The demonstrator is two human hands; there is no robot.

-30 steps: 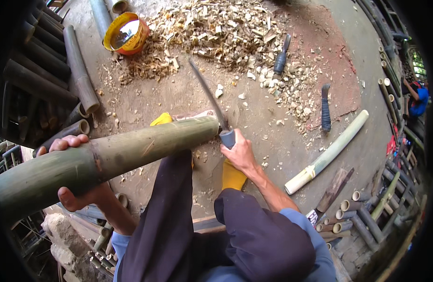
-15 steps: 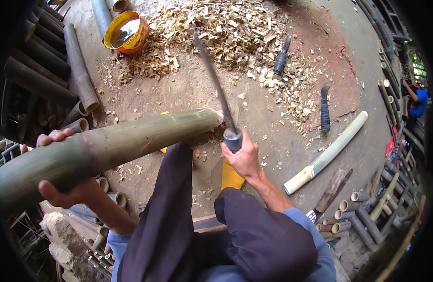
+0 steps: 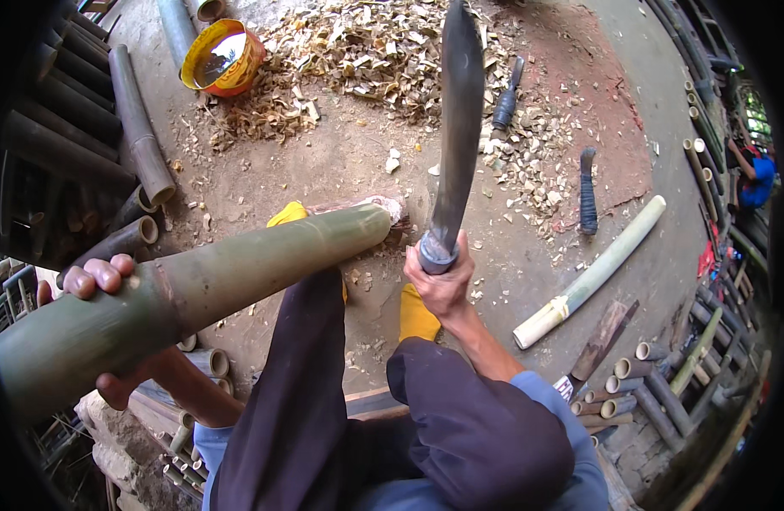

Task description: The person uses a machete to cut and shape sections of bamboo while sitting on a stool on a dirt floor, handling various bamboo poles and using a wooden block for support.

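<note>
My left hand (image 3: 111,332) grips a thick green bamboo pole (image 3: 205,289) that slants from the lower left up to its cut end (image 3: 377,223), which rests on a wooden chopping block (image 3: 392,209) on the ground. My right hand (image 3: 441,281) is closed on the handle of a long dark machete (image 3: 456,128), whose blade stands raised almost upright, just right of the pole's end. My knees in dark trousers and yellow footwear (image 3: 416,315) lie below the pole.
A heap of bamboo shavings (image 3: 366,51) and a yellow bucket (image 3: 223,60) lie ahead. Dark bamboo poles (image 3: 137,128) are stacked at left. A peeled pale pole (image 3: 592,272) and two other knives (image 3: 586,192) lie at right, short cut tubes (image 3: 630,392) beyond. Another person (image 3: 754,175) is at far right.
The machete has swung up from low beside the pole's end to a high, nearly upright position. The pole shifted slightly in my left hand.
</note>
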